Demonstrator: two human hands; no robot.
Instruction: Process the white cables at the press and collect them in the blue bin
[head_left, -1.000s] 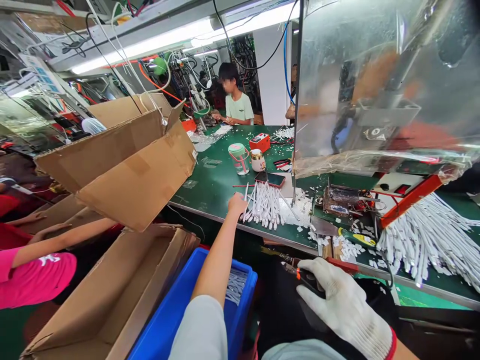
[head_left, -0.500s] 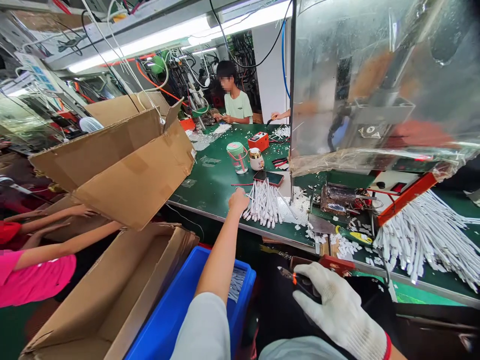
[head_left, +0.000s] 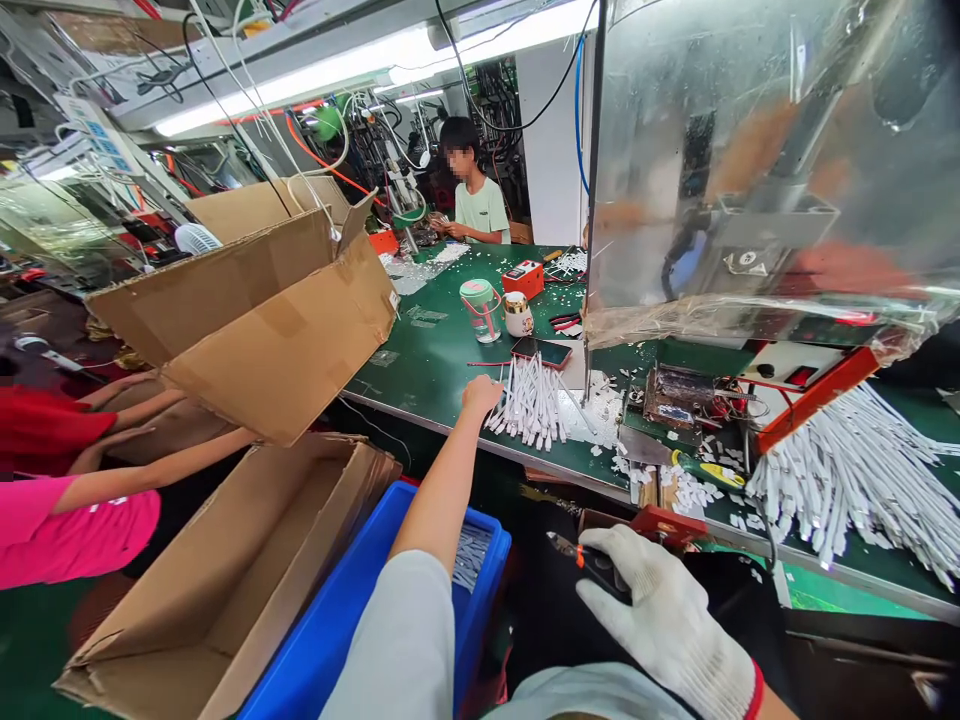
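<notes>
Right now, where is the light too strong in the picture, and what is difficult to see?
Head view: the lamp tubes glare white; same view: the clear sheet at right is hazy, blurring what lies behind; same view: the cutter handles in the gloved right hand nearly merge with dark clothing; same view: the left hand and white cables look sharp.
</notes>
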